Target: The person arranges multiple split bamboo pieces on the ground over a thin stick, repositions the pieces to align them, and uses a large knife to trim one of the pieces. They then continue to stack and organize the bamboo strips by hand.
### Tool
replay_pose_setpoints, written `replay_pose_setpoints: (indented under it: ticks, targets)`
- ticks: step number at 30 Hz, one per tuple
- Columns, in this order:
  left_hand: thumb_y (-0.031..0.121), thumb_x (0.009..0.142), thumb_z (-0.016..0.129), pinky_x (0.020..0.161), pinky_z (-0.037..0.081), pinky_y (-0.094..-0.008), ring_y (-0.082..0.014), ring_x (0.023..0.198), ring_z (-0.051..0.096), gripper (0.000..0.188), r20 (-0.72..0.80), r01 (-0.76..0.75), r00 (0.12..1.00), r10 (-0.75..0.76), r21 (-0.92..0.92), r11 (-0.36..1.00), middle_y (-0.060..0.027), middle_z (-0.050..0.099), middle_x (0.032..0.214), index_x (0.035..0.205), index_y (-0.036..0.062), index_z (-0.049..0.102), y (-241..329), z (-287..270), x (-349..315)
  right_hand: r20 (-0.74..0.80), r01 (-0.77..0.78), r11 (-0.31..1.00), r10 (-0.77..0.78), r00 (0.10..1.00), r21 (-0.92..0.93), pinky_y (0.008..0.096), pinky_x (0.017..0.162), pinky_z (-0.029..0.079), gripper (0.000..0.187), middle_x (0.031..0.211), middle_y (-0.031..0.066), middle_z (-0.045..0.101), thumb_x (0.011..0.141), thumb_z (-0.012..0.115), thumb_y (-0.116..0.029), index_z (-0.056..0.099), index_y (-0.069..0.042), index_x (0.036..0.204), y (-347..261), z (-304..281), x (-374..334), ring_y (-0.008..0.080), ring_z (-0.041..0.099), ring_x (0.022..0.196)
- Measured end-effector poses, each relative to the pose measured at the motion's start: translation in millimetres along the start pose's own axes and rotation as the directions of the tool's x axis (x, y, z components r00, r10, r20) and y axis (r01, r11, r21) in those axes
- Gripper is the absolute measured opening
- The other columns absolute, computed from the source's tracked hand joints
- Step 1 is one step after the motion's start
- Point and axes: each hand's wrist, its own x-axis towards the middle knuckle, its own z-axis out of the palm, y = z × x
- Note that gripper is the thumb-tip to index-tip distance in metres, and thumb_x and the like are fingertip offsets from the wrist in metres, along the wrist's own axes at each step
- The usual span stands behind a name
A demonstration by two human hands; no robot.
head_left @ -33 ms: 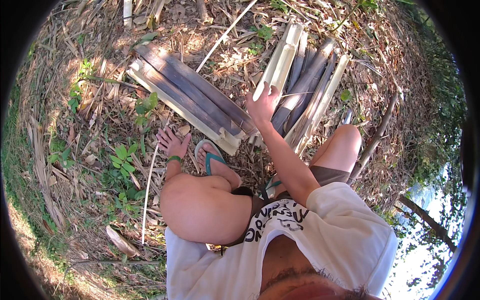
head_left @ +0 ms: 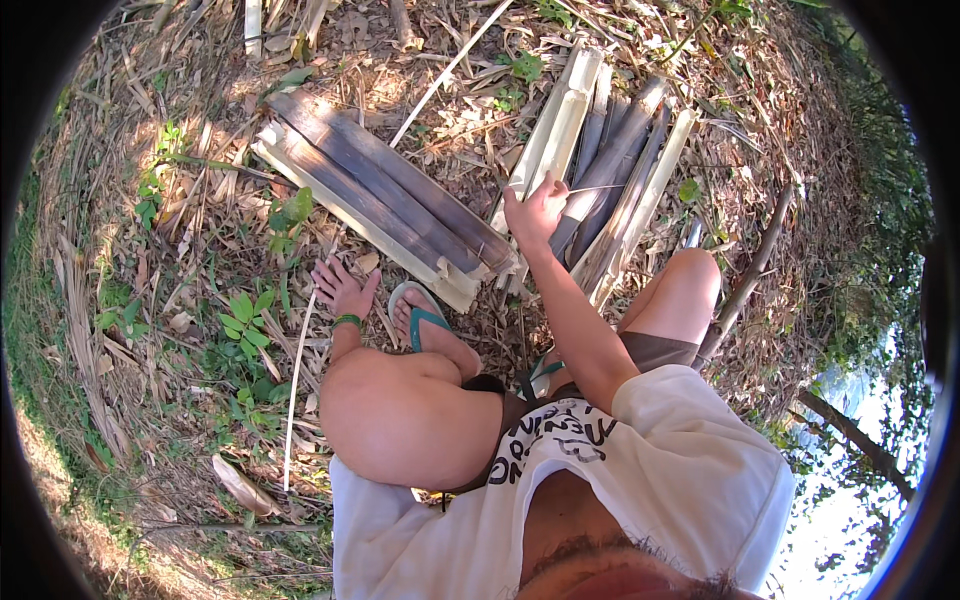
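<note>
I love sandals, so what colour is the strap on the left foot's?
The strap is teal, best seen in the head view.

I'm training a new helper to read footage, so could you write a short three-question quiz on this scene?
1. Which hand is at the right-hand stack of long split pieces?
A) left
B) right
C) neither

2. True or false: the left hand has its fingers spread.

3. Fill in the blank: the left sandal's strap is ____.

Key:
1. B, the right hand.
2. True.
3. Teal.
</note>
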Motion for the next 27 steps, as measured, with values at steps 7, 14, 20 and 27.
replay_pose_setpoints:
  ticks: [7,14,20,27]
  targets:
    - [0.075,0.082,0.063,0.117,-0.005,-0.0669,-0.0477,0.152,-0.013,0.122,-0.039,-0.023,0.999,0.024,0.021,1.0,-0.0248,-0.008,0.167,0.162,0.0066,0.0,-11,8,2,0.353,-0.284,0.958,0.278,0.894,-0.033,0.0459,0.095,0.052,0.063,0.115,0.0225,0.054,0.067,0.083,-0.023,0.055,-0.001,0.119,52,-5,35,0.0422,0.056,0.114]
    - [0.076,0.082,0.062,0.117,-0.008,-0.0666,-0.0463,0.152,-0.016,0.123,-0.001,-0.008,1.0,0.008,-0.045,0.999,-0.0235,-0.011,0.167,0.162,0.0078,-0.003,-15,5,-1,0.103,-0.101,0.972,0.081,0.991,0.21,0.0462,0.085,0.049,0.031,0.098,0.0179,0.056,0.073,0.07,-0.011,0.054,-0.004,0.099,69,-5,41,0.0378,0.058,0.092]
    - [0.074,0.082,0.063,0.116,-0.01,-0.0652,-0.0442,0.152,-0.019,0.124,0.073,0.036,0.997,-0.031,-0.067,0.997,-0.0236,-0.014,0.167,0.162,0.0083,-0.004,-6,-8,-1,0.01,0.158,0.872,-0.184,0.983,0.463,0.0442,0.072,0.051,0.043,0.093,0.0215,0.064,0.084,0.055,0.004,0.045,-0.002,0.125,82,-26,59,0.0368,0.065,0.075]
    - [0.074,0.081,0.064,0.117,-0.009,-0.0641,-0.0439,0.153,-0.017,0.123,0.067,0.047,0.997,-0.045,-0.024,0.999,-0.0237,-0.012,0.167,0.162,0.0079,-0.002,-3,-8,-2,0.36,-0.14,0.809,-0.094,0.928,0.571,0.0434,0.093,0.055,0.138,0.139,0.029,0.054,0.073,0.088,-0.007,-0.02,-0.019,0.159,59,-55,69,0.0327,0.064,0.112]
